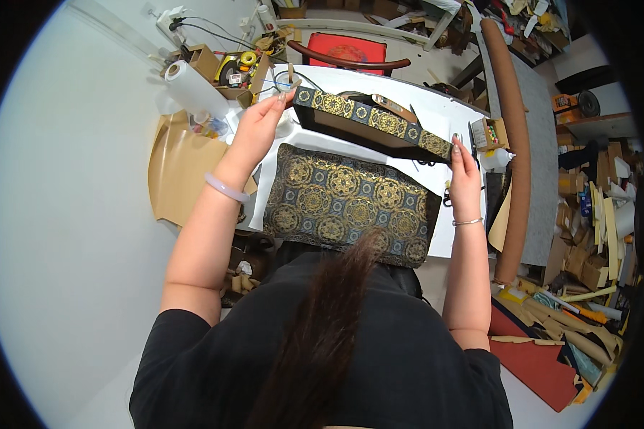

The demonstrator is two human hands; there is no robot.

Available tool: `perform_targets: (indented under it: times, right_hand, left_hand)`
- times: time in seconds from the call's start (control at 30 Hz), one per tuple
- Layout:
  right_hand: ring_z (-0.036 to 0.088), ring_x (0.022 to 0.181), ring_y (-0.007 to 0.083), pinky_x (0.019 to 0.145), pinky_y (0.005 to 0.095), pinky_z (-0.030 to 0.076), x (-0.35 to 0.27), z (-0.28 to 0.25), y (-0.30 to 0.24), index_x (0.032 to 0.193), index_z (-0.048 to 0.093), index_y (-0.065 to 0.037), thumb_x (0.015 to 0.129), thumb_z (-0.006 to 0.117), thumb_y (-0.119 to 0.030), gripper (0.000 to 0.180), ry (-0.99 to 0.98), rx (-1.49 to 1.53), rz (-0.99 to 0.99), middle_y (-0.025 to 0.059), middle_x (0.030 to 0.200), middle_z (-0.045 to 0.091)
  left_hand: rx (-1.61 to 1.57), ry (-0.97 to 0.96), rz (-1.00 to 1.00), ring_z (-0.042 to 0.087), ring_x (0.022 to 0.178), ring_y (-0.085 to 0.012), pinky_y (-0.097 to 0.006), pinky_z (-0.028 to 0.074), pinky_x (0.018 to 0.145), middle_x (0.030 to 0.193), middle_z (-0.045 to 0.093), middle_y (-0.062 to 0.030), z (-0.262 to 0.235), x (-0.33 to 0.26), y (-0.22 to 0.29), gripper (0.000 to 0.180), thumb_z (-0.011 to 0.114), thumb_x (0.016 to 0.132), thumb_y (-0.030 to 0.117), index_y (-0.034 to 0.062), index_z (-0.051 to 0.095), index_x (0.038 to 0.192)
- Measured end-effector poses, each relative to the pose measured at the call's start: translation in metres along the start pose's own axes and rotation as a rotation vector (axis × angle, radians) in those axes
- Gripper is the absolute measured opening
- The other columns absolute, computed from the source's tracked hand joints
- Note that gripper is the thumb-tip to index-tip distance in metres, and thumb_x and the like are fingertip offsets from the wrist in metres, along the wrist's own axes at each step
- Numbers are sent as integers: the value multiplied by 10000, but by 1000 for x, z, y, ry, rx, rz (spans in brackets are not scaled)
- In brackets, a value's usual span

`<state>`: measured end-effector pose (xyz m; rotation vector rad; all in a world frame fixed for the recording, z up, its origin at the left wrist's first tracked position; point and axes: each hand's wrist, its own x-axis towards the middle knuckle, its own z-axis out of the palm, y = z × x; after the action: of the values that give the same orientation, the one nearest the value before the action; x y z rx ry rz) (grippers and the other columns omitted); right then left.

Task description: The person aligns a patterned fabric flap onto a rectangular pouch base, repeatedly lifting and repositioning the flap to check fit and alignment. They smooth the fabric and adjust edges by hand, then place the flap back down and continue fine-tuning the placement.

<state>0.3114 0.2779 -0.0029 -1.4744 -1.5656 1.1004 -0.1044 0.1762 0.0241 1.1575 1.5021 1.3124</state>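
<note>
A shallow box (pixel 365 116), covered in black and gold patterned brocade, is raised above the table and tilted so its long side faces up. My left hand (pixel 266 118) grips its left end, the thumb and fingertips at the corner. At the opposite end my right hand (pixel 465 171) pinches the right corner. Below it lies a larger piece covered in the same brocade (pixel 343 204), at the table's near edge. Part of the box's plain dark inner face shows; the rest is hidden.
A white table (pixel 436 109) carries a small cardboard box (pixel 489 134) and a white squeeze bottle (pixel 499 158) at right. A roll of clear film (pixel 193 87) and brown paper (pixel 175 171) lie left. A long brown roll (pixel 511 143) stands right; a red chair (pixel 347 48) is beyond.
</note>
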Motion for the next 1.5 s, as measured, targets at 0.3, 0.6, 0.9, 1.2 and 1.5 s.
perform_targets:
  times: [0.3,0.6,0.9,1.2,1.5]
  right_hand:
    - [605,1255,157,1092,292,446,-54,-18,-16,1442,601,-15,1125,533,-260,407,5,63,-16,101,1351,684]
    - [613,1155,146,1047,294,461,-64,6,34,1328,670,-45,1113,543,-233,313,-84,39,56,59,1256,704]
    - [605,1206,159,1077,310,450,-61,5,48,1368,644,-9,1158,404,-334,456,-144,245,191,85,1337,670]
    - [599,1294,223,1101,382,485,-76,20,108,1450,575,39,1149,383,-353,530,-63,715,377,141,1445,621]
    - [709,1081,267,936,414,604,-97,46,78,1401,586,52,1109,384,-200,435,50,1129,689,140,1263,704]
  left_hand:
    - [-80,7,-31,600,1285,-181,-320,432,1122,1390,667,-110,10,-63,0,455,511,1127,309,-29,627,1409]
    - [200,-1,-76,647,1233,-171,-498,115,1294,1264,751,-38,-4,-73,-58,414,456,1132,344,86,702,1341]
    - [-157,41,-175,608,1291,-211,-374,391,1174,1359,689,-113,3,-81,-88,473,442,1142,336,-34,667,1332]
    - [-454,58,-293,581,1312,-173,-339,468,1123,1487,592,-88,22,-93,-153,468,532,1112,177,-13,487,1537]
    - [-1206,13,-576,606,1286,-209,-400,531,1100,1491,554,-56,50,-93,-121,532,451,1136,253,161,337,1647]
